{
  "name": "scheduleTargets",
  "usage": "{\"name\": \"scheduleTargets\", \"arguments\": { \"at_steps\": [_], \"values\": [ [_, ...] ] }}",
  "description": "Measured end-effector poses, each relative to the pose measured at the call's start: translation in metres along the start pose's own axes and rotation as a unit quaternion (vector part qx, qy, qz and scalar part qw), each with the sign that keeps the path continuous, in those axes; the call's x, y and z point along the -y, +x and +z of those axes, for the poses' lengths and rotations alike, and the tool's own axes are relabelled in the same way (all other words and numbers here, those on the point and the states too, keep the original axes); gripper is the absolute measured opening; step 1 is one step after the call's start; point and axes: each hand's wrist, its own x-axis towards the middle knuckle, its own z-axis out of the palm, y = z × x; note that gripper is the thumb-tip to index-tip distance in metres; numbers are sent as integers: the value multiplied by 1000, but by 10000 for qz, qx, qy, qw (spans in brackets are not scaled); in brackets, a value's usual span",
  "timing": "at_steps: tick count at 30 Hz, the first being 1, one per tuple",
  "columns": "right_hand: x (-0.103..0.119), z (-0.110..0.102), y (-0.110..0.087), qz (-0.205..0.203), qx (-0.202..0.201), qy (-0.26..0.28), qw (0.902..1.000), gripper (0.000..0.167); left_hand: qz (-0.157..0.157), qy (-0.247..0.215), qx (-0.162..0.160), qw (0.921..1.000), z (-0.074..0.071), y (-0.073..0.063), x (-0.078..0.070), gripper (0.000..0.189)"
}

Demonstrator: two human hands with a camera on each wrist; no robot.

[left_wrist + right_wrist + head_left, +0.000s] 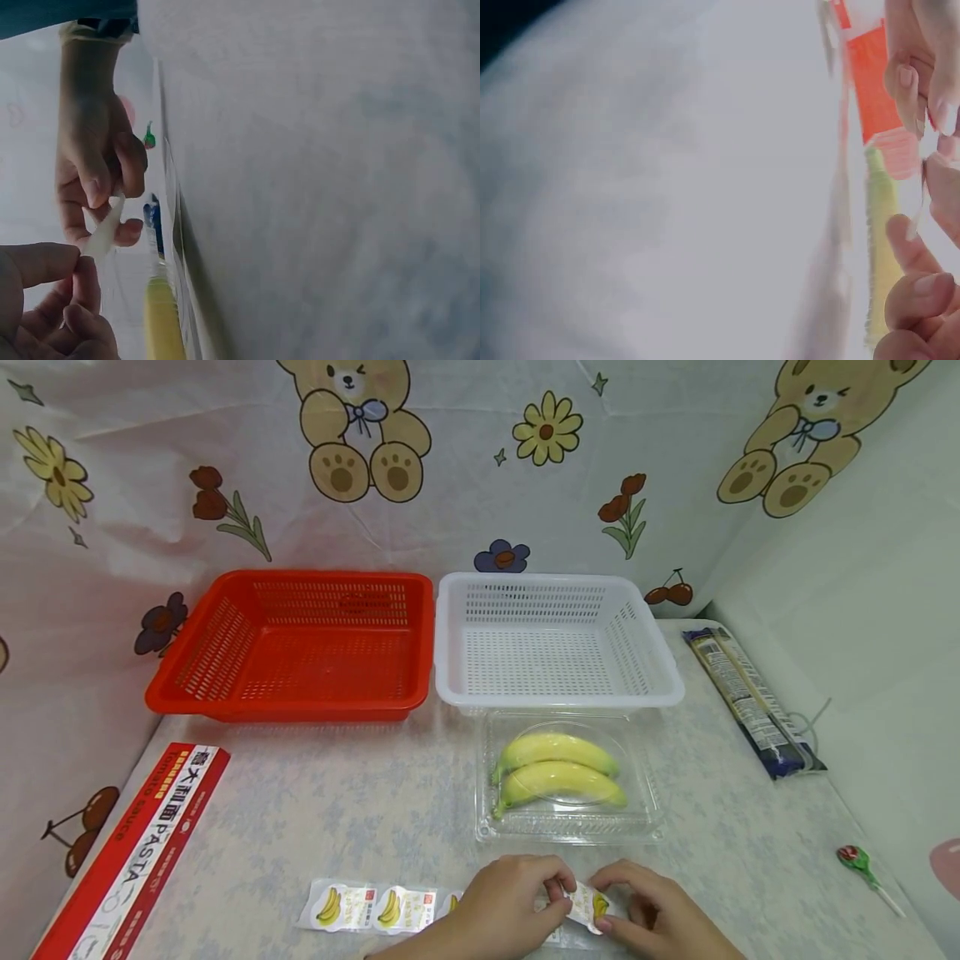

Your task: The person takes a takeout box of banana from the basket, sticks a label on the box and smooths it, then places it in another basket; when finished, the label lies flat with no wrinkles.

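Note:
Both hands meet over a banana sticker (583, 906) at the front of the table. My left hand (510, 902) pinches its left end between thumb and fingers. At its right end, the thumb and forefinger of my right hand (652, 914) pinch the edge. In the left wrist view the sticker (103, 232) appears edge-on between the two hands. A strip of banana stickers (371, 906) lies beneath and to the left, partly hidden by my left hand. Just behind the hands sits a clear plastic box (495, 832) with two bananas (558, 783) inside.
A red basket (322, 706) and a white basket (558, 700) stand side by side at the back. At left lies a red pasta box (142, 843). A dark noodle packet (750, 697) and a lollipop (855, 860) lie on the right.

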Motion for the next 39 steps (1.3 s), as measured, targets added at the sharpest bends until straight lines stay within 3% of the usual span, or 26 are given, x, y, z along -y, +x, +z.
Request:
{"name": "scheduleTargets", "arguments": {
  "at_steps": [5, 9, 13, 15, 19, 28, 34, 39],
  "values": [
    [8, -8, 1, -495, -81, 648, 9966, 33, 650, 377, -613, 9953, -12, -5, -7, 6],
    [19, -15, 6, -937, -364, 462, 9939, 37, 886, 521, -1071, 9889, -24, -6, -17, 7],
    [31, -20, 18, -1410, -768, 118, 9870, 40, 832, 701, -1435, 9836, -37, -2, -25, 9],
    [37, -22, 25, -1725, -946, 27, 9805, 42, 726, 689, -1519, 9833, -43, 1, -28, 9],
    [46, -30, 38, -1952, -1163, -199, 9736, 44, 480, 595, -1614, 9839, -55, 9, -31, 7],
    [54, -50, 64, -1821, -1255, -866, 9714, 40, -104, 807, -1630, 9833, -69, 34, -26, 7],
    [53, -55, 80, -1347, -1295, -1187, 9752, 32, -424, 1078, -1604, 9802, -72, 53, -17, 7],
    [49, -55, 91, -1101, -1511, -1664, 9682, 25, -622, 1214, -1571, 9781, -71, 64, -10, 8]
  ]
}}
